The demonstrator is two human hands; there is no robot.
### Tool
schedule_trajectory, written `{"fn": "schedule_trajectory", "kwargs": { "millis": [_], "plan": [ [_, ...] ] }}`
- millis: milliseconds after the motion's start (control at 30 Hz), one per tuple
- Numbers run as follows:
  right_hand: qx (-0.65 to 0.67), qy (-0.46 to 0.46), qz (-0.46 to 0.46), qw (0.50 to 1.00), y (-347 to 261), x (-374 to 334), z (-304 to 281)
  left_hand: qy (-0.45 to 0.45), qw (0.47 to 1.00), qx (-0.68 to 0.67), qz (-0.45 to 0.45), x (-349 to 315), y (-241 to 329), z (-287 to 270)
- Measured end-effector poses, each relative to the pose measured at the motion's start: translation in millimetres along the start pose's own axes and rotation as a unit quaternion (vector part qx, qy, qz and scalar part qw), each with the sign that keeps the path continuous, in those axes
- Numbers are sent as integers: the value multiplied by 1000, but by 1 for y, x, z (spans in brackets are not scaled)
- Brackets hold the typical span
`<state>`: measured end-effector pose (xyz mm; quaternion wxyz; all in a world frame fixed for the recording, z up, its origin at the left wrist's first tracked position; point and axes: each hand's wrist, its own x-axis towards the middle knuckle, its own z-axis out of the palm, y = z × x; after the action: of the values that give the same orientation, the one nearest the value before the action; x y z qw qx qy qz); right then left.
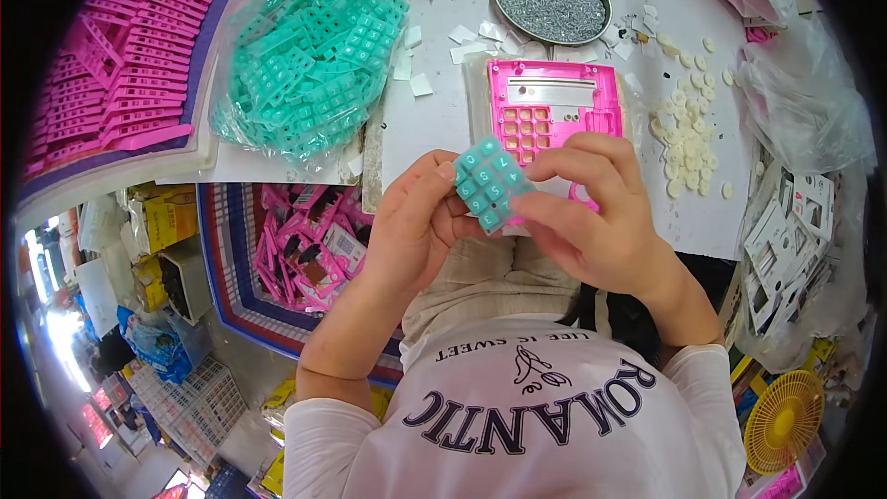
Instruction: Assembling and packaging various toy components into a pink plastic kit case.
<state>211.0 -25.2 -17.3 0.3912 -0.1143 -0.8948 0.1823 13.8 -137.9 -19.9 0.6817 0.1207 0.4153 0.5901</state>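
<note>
A teal rubber keypad (487,181) with raised number buttons is held up in front of my body, tilted. My left hand (418,212) grips its left side, thumb on top and fingers curled beneath. At its right edge my right hand (591,208) pinches it between thumb and fingers. Just beyond, partly covered by my right fingers, a pink calculator casing (605,83) lies on the white table (425,125). Its button openings and a long window face up. The casing's near end is mostly hidden by my hands and the keypad.
Left of the casing lies a clear bag of teal keypads (309,60), beside stacked pink casings (139,46). A round dish of small metal screws (552,0) stands behind. Cream discs (688,143) are scattered at right. A basket (242,300) of pink parts sits below left.
</note>
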Motion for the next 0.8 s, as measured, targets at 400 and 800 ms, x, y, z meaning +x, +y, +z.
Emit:
{"fn": "schedule_trajectory", "kwargs": {
  "millis": [400, 800],
  "plan": [
    [113, -172, 102, 973, 32, 11, -23, -11, 959, 280, 36, -3, 4, -24],
    [-32, -182, 88, 979, 68, 28, 8, 23, 967, 249, 52, -1, 1, -40]
  ]
}}
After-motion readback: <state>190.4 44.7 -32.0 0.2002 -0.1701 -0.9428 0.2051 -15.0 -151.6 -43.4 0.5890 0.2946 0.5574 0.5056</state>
